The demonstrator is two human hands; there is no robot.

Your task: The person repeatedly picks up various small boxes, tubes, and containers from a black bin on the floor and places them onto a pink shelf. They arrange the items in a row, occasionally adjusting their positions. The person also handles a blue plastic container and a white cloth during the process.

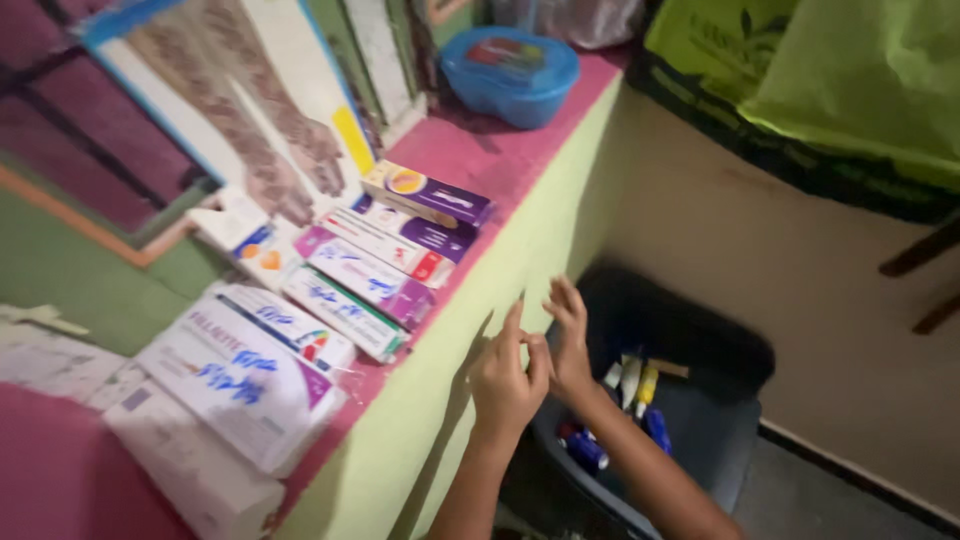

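Tubes, small and plastic in yellow, white and blue, are lying in a dark bin just below and right of both hands, long axes mostly pointing up toward the pink-topped ledge. Left hand and right hand are touching, fingers loosely spread, gripping nothing visible; the right is sitting nearer.

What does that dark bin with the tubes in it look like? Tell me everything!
The dark bin is a dull blue-grey tub that looks like plastic, standing open on the floor beside the green ledge wall. Its rim is thick, its inside shadowy. Several small tubes lie loose inside: pale, yellow and blue ones. The left hand and right hand hover above its near edge, fingers together, apparently not touching it. Its lower part is cut off from view.
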